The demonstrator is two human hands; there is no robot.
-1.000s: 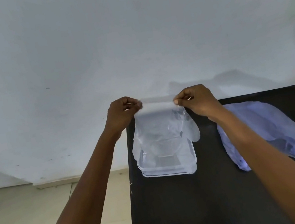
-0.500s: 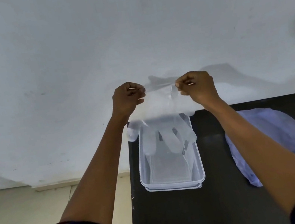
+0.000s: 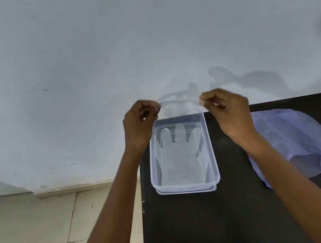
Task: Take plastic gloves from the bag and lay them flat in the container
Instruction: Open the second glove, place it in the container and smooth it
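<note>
Lengthwise, a glove (image 3: 179, 156) lies in the container (image 3: 212, 155), fingers toward the wall (image 3: 78, 50).

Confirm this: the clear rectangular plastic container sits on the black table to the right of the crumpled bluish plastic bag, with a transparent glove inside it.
Not quite. The head view shows the clear rectangular plastic container to the left of the crumpled bluish plastic bag, not the right. Otherwise correct: it sits on the black table with a transparent glove inside.
</note>
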